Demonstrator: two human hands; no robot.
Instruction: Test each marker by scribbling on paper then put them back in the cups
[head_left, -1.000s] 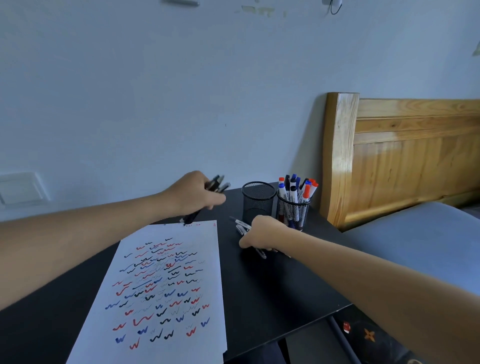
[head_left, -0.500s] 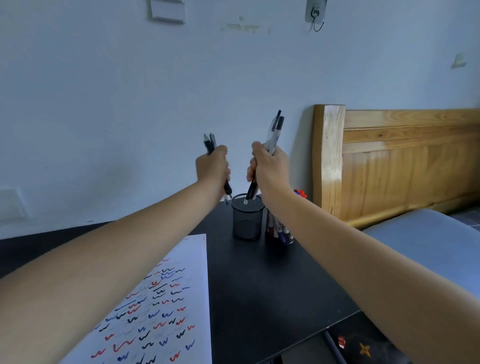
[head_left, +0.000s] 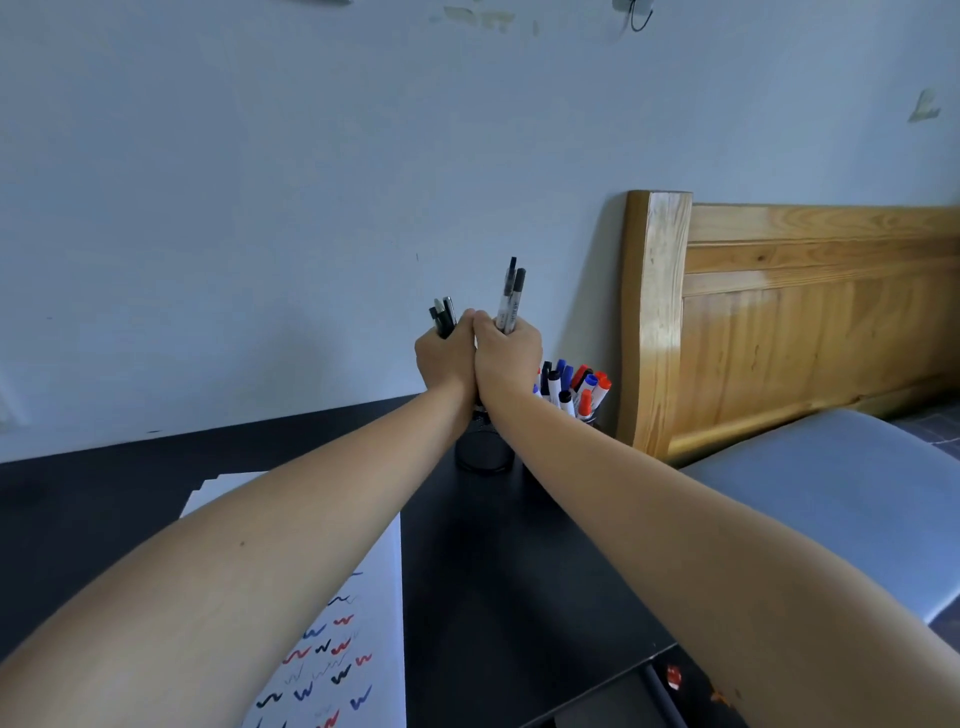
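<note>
Both arms reach forward over a black table, hands raised side by side and pressed together above a black mesh cup. Left hand is a fist, fingers wrapped tight around a small bunch of dark pens, tips sticking up out of the fist. Right hand also fisted, fingers clamped on a bunch of clear-bodied pens with black caps, standing upright and reaching higher than the left bunch. Knuckles of the two hands touch. Lower ends of both bunches are hidden by hands and wrists, so cannot tell whether they reach into the mesh cup; only the cup's lower part shows under the wrists. Just right of it, partly behind the right forearm, a second cup is packed with markers, capped blue, red and black, white bodies, leaning various ways. Sheet of white paper lies on the table at left, mostly under the left forearm, covered with red, blue and black squiggles at its near end. Wooden headboard stands right of the table against a pale wall, with a grey mattress below it.
</note>
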